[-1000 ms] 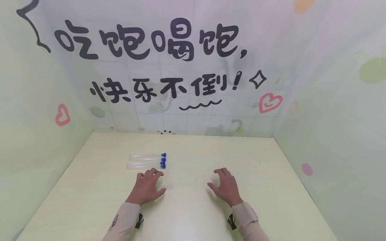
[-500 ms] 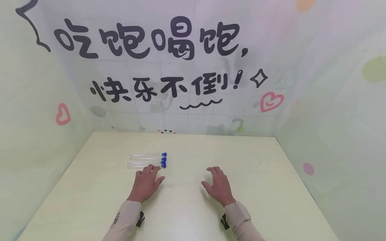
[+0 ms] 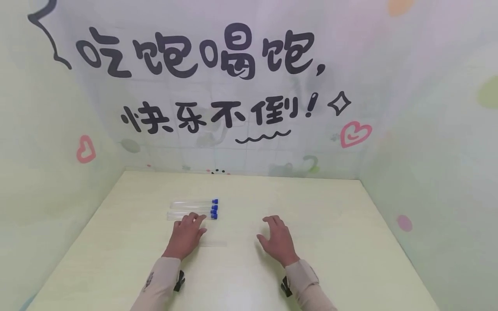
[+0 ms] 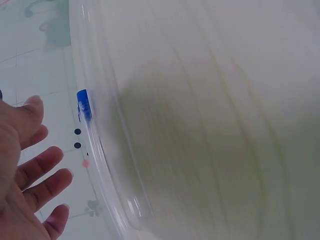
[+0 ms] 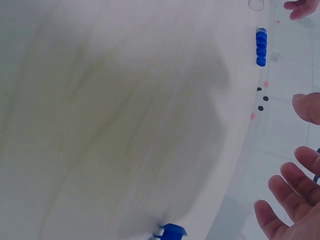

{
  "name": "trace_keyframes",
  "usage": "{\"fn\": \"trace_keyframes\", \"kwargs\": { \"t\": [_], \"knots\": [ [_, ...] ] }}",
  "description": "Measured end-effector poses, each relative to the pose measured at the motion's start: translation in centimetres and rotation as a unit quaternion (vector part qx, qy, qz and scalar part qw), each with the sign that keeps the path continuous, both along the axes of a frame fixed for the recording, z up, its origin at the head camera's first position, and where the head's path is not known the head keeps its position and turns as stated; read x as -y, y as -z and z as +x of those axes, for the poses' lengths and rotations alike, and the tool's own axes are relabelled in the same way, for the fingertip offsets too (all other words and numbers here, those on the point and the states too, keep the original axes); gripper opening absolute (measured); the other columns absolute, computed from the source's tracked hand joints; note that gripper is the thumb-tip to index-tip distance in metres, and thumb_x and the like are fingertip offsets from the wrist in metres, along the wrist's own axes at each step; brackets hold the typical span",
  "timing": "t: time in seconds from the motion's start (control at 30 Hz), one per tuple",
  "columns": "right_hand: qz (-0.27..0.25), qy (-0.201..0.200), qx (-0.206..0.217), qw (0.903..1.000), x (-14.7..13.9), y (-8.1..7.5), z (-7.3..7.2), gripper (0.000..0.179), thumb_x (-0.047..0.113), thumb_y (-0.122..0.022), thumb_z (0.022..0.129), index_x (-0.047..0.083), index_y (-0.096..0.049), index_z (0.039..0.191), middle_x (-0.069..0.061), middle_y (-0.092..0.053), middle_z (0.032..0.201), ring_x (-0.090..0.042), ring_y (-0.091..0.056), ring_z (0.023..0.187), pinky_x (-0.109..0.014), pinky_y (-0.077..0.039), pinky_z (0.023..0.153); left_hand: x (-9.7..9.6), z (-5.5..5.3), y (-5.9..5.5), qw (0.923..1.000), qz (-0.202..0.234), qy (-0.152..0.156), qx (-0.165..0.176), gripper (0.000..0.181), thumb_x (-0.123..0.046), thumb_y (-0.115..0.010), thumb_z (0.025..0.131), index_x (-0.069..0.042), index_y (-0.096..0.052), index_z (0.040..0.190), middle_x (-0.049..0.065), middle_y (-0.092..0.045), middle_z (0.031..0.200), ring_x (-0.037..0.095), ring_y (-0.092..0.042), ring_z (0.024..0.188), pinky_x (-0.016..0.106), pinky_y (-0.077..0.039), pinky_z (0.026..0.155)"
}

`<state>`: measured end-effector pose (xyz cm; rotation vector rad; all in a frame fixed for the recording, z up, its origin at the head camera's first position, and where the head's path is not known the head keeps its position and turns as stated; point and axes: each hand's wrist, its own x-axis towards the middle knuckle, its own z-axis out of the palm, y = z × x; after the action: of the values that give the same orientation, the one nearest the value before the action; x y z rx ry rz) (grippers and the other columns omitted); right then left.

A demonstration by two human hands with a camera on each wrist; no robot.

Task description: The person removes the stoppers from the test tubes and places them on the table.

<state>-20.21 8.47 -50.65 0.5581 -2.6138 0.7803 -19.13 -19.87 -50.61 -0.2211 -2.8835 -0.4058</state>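
Pale tabletop (image 3: 330, 255) meets a wall (image 3: 268, 157) bearing dark lettering. From the head view, four blue-capped tubes (image 3: 193, 208) lie side by side at left, the left hand (image 3: 184, 237) right by them; its thumb-to-index gap has narrowed over the last second. The right hand (image 3: 279, 239) has come inward. A faint clear tube (image 3: 214, 244) lies between the hands.

The left wrist view shows loose, separated fingers, that grip holding nothing. In the right wrist view, the other grip is wide and bare; a cropped blue piece (image 5: 172, 232) is unidentifiable.

Both hands seem merely to be closing in on the tubes.
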Motion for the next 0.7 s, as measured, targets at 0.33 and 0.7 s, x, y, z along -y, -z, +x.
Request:
{"fn": "trace_keyframes", "kwargs": {
  "t": [0.33, 0.7],
  "knots": [
    [0.002, 0.005, 0.012, 0.9999, 0.2, 0.3, -0.3, 0.041, 0.019, -0.077, 0.076, 0.004, -0.06, 0.111, -0.012, -0.06, 0.11, -0.028, -0.06, 0.097, -0.044, -0.05, 0.078, 0.9, -0.9, 0.5, 0.9999, -0.01, 0.004, -0.011, 0.037, -0.019, -0.069, 0.087, -0.008, -0.06, 0.121, 0.012, -0.059, 0.111, 0.031, -0.054, 0.099, 0.05, -0.043, 0.08],
    [0.008, -0.001, 0.019, 0.9998, 0.4, 0.0, -0.5, 0.042, 0.018, -0.077, 0.077, 0.004, -0.059, 0.112, -0.011, -0.059, 0.11, -0.027, -0.059, 0.099, -0.045, -0.049, 0.079, 1.3, -1.3, 0.6, 1.0, 0.0, -0.003, -0.008, 0.036, -0.014, -0.069, 0.085, -0.007, -0.059, 0.119, 0.013, -0.057, 0.108, 0.032, -0.054, 0.099, 0.05, -0.042, 0.08]
  ]
}}
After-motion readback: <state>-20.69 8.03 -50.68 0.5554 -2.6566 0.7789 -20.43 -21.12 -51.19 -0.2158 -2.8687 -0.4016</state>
